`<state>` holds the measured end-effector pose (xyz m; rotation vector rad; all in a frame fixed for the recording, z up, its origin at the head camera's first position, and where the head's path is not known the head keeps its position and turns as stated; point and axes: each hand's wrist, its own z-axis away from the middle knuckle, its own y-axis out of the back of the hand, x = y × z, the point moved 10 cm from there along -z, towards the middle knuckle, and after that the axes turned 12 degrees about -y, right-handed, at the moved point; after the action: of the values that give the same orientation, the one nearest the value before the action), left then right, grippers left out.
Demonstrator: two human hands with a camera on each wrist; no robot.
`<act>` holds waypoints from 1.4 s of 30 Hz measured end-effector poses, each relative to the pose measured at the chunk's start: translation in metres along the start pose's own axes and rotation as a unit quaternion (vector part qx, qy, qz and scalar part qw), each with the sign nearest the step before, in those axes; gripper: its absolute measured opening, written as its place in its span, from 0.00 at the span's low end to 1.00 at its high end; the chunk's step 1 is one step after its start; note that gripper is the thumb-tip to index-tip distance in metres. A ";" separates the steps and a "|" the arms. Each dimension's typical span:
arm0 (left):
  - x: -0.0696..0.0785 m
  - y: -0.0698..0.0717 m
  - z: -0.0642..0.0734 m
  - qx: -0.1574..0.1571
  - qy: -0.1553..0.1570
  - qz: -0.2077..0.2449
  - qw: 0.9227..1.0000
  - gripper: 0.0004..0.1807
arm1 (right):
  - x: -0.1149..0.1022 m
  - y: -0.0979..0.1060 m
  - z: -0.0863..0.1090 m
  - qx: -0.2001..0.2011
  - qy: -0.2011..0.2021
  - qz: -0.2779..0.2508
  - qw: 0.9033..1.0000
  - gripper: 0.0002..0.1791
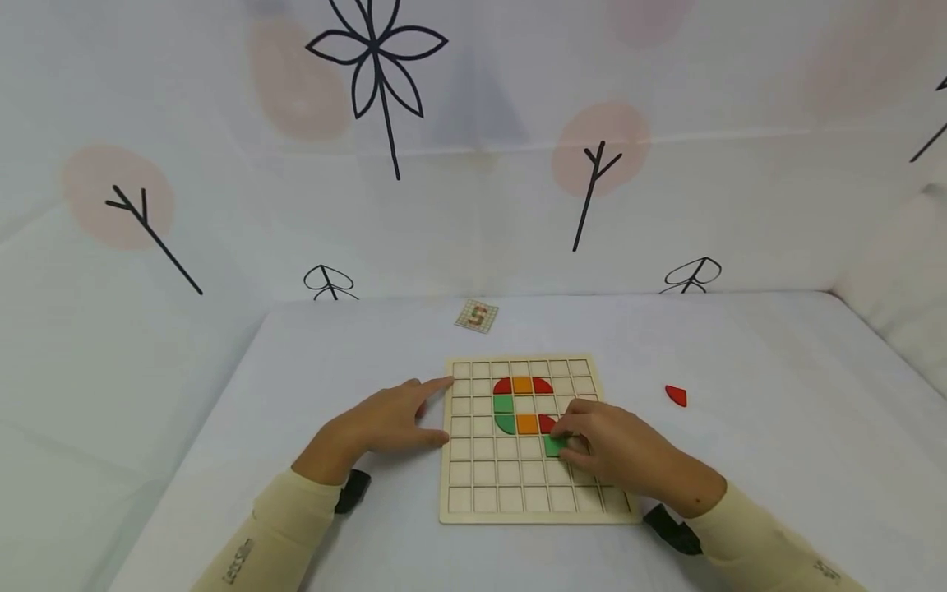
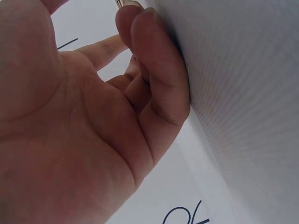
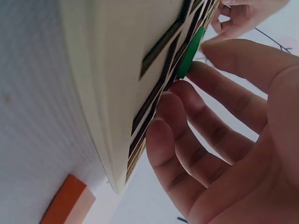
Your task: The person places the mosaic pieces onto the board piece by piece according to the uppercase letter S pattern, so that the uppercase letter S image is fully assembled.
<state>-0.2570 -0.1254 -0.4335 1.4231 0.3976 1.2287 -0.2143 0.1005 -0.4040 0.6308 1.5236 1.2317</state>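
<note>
1. Green square piece (image 1: pixel 554 446): on the right-centre of the grid board (image 1: pixel 540 519), just near of a red quarter-round (image 1: pixel 546 423); whether fully seated in a cell, cannot tell.
2. Right hand (image 1: pixel 617 448): thumb and finger together, pinching the green square piece.
3. Left hand (image 1: pixel 388 419): thumb and index finger stretched well apart, tips touching the board's left edge.
4. Pieces on the board, far row, left to right: red quarter-round, orange square (image 1: pixel 522 385), red quarter-round. Next row nearer, left: green square. Next: green quarter-round (image 1: pixel 505 424), orange square, the red quarter-round of item 1.
5. Loose red piece (image 1: pixel 676 396): on the white cloth (image 1: pixel 769 378), right of the board.
6. Pattern card (image 1: pixel 477 316): far of the board; grid print bearing a multicoloured figure that reads as "S".
7. Left sleeve (image 1: pixel 292 518): cream; dark lettering, apparently "Let's Slim".
8. Right sleeve (image 1: pixel 762 534): cream; lettering too small to read.
9. Black wrist straps (image 1: pixel 672 530): one at each wrist, brand not legible.
</note>
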 end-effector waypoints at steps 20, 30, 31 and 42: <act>-0.002 -0.001 0.001 0.000 0.013 0.003 1.000 0.45 | 0.001 -0.002 -0.001 -0.002 0.006 -0.008 1.000 0.11; -0.002 -0.002 0.001 -0.001 0.011 0.003 1.000 0.45 | 0.001 -0.003 -0.001 -0.010 0.002 -0.012 1.000 0.11; -0.002 -0.002 0.001 -0.001 0.011 0.004 1.000 0.45 | 0.001 -0.003 -0.001 -0.010 0.001 -0.012 1.000 0.11; -0.001 -0.001 -0.001 -0.002 0.003 0.001 1.000 0.45 | 0.002 -0.003 -0.001 -0.005 0.002 0.000 1.000 0.12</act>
<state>-0.2576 -0.1256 -0.4356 1.4175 0.3980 1.2358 -0.2157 0.1007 -0.4077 0.6216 1.5191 1.2405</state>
